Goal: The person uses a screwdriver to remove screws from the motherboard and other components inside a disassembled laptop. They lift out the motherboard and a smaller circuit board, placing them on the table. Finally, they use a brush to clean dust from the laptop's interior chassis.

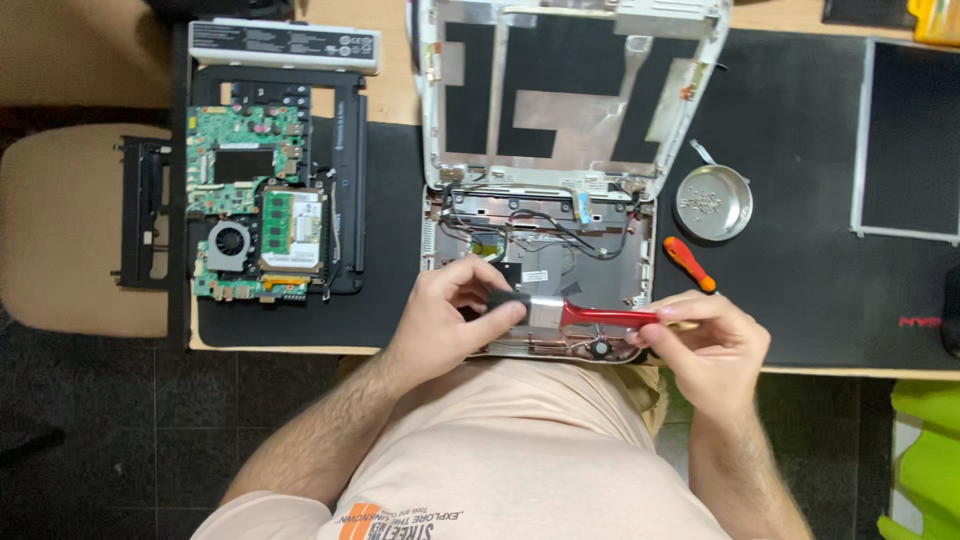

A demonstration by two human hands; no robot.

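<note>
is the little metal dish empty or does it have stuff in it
Not empty: the round metal dish holds a scatter of small screws on its bottom.

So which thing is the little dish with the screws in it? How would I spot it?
Start at the opened white laptop shell in the middle of the black mat, then look just past its right edge. There sits a small round metal dish holding tiny screws. It is the only shiny, circular thing there; the orange-handled screwdriver lies just below it.
</note>
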